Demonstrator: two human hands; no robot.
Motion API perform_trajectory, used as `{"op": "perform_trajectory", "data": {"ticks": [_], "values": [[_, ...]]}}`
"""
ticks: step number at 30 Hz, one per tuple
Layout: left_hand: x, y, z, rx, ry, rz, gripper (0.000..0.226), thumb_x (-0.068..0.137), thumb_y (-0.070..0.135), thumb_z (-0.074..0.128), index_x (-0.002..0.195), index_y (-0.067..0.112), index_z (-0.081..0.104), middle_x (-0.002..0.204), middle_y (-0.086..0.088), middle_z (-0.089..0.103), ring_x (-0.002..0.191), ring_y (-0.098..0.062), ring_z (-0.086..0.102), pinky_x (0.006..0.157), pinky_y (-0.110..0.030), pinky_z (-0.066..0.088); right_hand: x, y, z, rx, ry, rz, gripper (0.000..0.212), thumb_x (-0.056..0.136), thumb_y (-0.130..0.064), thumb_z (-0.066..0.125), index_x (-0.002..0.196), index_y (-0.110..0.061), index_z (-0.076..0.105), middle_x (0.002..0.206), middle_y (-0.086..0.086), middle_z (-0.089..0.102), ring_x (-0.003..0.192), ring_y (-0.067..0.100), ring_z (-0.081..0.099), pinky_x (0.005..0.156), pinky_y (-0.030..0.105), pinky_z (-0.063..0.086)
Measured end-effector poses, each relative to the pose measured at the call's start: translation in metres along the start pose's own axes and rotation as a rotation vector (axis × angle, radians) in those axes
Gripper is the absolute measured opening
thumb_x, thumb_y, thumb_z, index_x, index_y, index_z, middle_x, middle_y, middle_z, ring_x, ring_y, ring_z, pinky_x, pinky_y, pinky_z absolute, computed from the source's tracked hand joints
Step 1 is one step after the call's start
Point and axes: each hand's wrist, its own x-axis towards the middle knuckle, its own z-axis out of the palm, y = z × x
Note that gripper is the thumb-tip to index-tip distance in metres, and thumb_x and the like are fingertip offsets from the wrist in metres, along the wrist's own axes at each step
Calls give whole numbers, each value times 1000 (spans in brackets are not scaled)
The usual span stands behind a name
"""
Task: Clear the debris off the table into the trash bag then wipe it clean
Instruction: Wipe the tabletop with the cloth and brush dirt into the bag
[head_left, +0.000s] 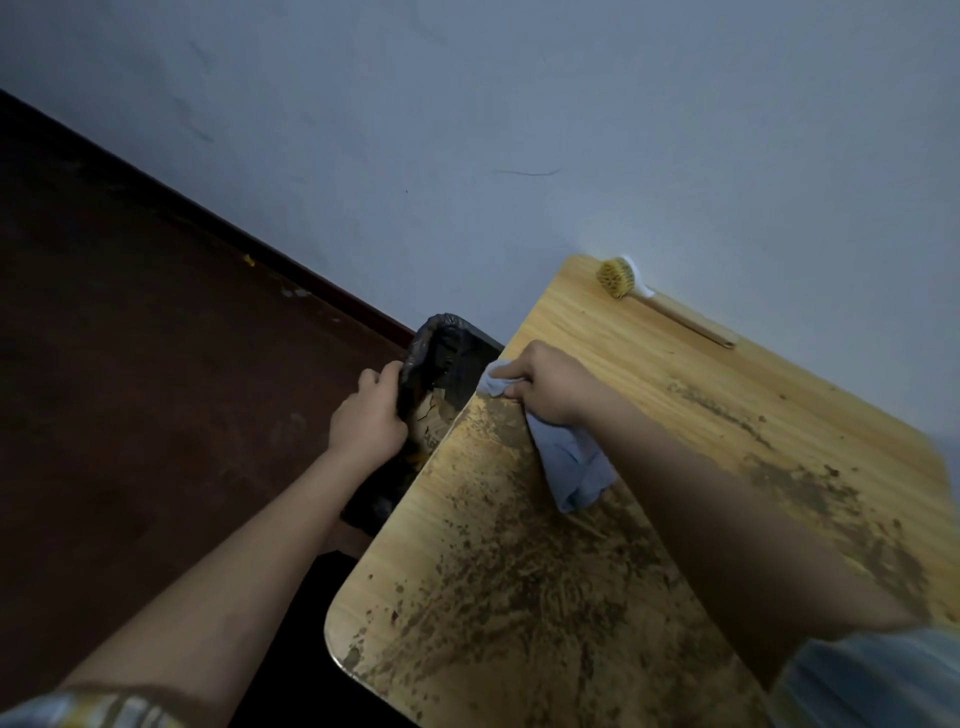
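A light wooden table (597, 332) fills the lower right, smeared with brown dirt and crumbs (524, 566). My right hand (545, 384) grips a pale blue cloth (576, 467) at the table's left edge, beside a heap of dirt there. A bin lined with a black trash bag (441, 343) stands just left of that edge, with brown scraps inside. My left hand (371, 415) holds the bag's rim, fingers curled over it.
A scrubbing brush (618, 280) with yellow bristles and a wooden handle lies at the table's far edge against the pale wall. Dark reddish floor (130, 338) spreads to the left. The wall runs close behind the table and bin.
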Motion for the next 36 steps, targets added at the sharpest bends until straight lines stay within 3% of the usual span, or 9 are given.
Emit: {"op": "perform_trajectory", "data": {"ticks": [2,6,10,14,16,20,24,28,36], "values": [[-3,1,0,-5,-4,-4,58,87,7,48,140,22,29,123,-13,41,95,-42,55,69,-37,35,-5,-2,0,-6,-77,-49,33,94,-3,56,66,-19,62,56,4,21,55,18,21,61,34,22],[-9,1,1,-13,-21,-2,57,87,6,48,139,21,30,122,-14,41,96,-43,55,70,-38,35,-8,-3,-9,-20,-146,-77,31,92,-6,60,121,-13,68,73,-15,52,74,13,49,67,28,38],[-12,2,-2,-5,-31,-8,57,87,7,48,140,21,30,123,-14,40,97,-44,54,71,-38,35,0,6,-16,52,115,110,29,94,-7,56,119,-12,70,102,15,70,88,29,62,71,34,46],[-13,0,-3,8,-33,-12,57,88,6,48,139,22,30,124,-13,40,97,-43,54,71,-37,34,4,3,-3,95,95,216,28,96,-3,51,117,-5,69,114,15,69,88,33,62,69,43,51],[-12,-1,-3,10,-25,-12,58,88,7,48,140,22,29,124,-13,40,97,-43,54,70,-37,34,3,-2,3,79,63,145,31,95,-1,51,115,-11,71,101,0,73,62,19,49,58,31,37],[-11,0,-4,14,-25,-16,59,88,7,48,142,22,27,125,-14,39,98,-42,54,70,-37,34,-8,-12,4,91,-11,-46,64,90,7,52,52,-44,61,46,-7,36,53,15,21,59,32,22],[-13,1,-4,18,-27,-17,60,88,6,48,142,21,28,126,-14,39,101,-43,53,73,-37,33,-18,-12,-6,20,-66,-76,29,92,-1,57,113,-13,73,85,15,66,71,21,51,62,29,31],[-16,-1,-6,15,-35,-34,58,87,6,48,140,22,29,126,-13,39,100,-43,54,73,-36,33,-37,4,-25,43,124,-35,27,94,-5,57,117,-11,70,90,17,67,82,36,58,67,40,44],[-20,1,-7,9,-40,-23,58,87,6,49,139,22,30,125,-14,40,99,-44,54,72,-37,34,-68,50,-27,5,71,352,29,98,-10,53,122,-16,67,125,9,64,102,26,60,72,30,41]]}}
